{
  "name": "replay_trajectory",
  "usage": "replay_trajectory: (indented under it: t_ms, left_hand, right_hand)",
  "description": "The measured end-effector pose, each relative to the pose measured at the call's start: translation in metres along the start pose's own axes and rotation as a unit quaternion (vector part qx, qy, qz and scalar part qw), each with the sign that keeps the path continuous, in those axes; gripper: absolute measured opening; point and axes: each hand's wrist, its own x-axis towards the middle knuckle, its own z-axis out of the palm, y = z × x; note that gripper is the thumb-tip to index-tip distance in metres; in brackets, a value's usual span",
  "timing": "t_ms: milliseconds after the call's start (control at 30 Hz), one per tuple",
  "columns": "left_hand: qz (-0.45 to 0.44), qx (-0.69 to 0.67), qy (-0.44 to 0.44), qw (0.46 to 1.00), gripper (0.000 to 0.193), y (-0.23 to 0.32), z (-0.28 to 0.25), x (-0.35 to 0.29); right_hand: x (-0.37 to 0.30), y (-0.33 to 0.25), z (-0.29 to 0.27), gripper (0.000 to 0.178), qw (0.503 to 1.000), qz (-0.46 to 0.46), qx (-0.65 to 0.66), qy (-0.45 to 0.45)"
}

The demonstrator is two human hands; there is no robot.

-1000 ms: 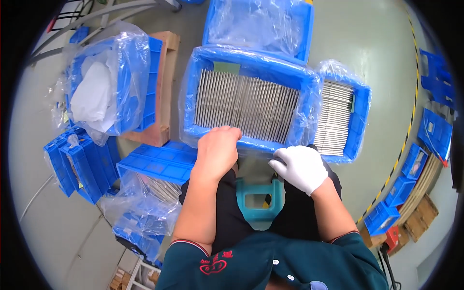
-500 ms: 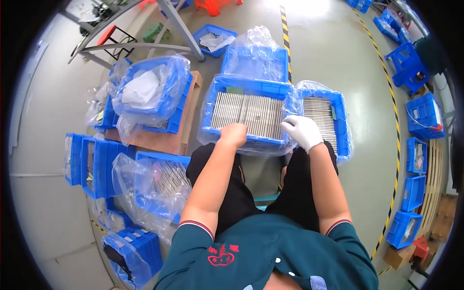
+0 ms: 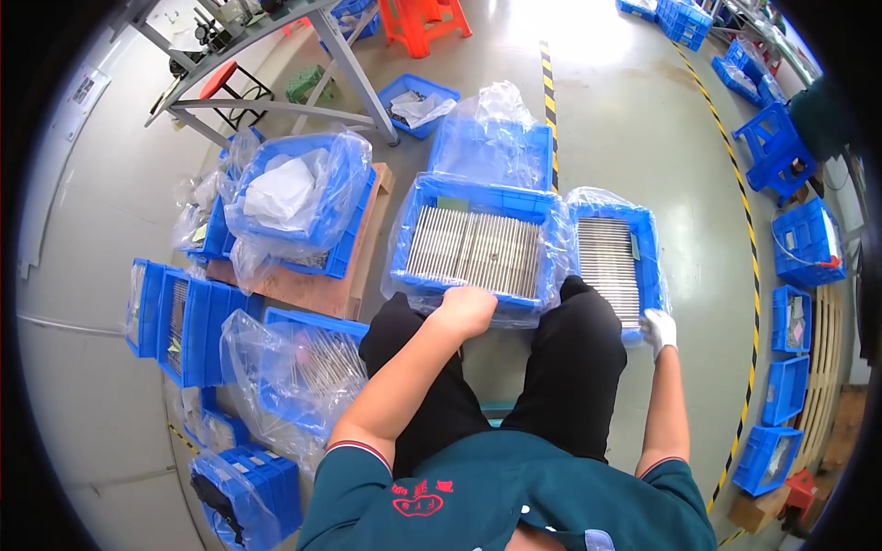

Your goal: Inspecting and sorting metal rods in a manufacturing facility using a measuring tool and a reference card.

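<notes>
In front of my knees stands a blue plastic crate (image 3: 418, 286) lined with clear plastic and holding rows of thin metal rods (image 3: 473, 250). My bare left hand (image 3: 469, 310) is closed at the middle of its front rim, fingers mostly hidden. To the right is a second blue crate (image 3: 650, 262), with metal rods (image 3: 607, 266) stacked crosswise. My right hand (image 3: 659, 331), in a white glove, is curled over that crate's front right corner. My right knee is close to this crate's left side.
Behind the middle crate stands another plastic-covered blue crate (image 3: 491, 151). At left are a wooden pallet (image 3: 354, 285) bearing crates and a bagged crate of loose rods (image 3: 322, 363). A metal-legged table (image 3: 354, 78) is at the far left. Striped floor tape (image 3: 751, 230) runs along the right.
My right hand has left the middle crate's right front corner and moved right and nearer to the right crate's corner. My left hand has shifted slightly right along the rim. My right knee has changed position.
</notes>
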Motion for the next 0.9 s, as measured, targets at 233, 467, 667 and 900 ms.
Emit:
replay_trajectory:
  t_ms: [233,467,667,900]
  left_hand:
    - [0.044,-0.002,0.034,0.998,0.012,-0.011,-0.016,0.044]
    - [0.099,-0.061,0.037,0.993,0.015,0.0,0.0,0.027]
    - [0.099,-0.078,0.064,0.99,0.012,-0.004,-0.015,0.026]
    - [0.109,-0.088,0.075,0.987,0.012,-0.006,-0.019,0.023]
  right_hand:
    - [0.031,0.043,0.028,0.014,0.988,0.148,0.032,-0.024]
    - [0.052,0.03,0.075,0.022,0.992,0.125,-0.018,-0.013]
    - [0.075,0.05,0.092,0.021,0.989,0.128,-0.004,-0.068]
    - [0.072,0.05,0.128,0.028,0.989,0.113,-0.074,-0.059]
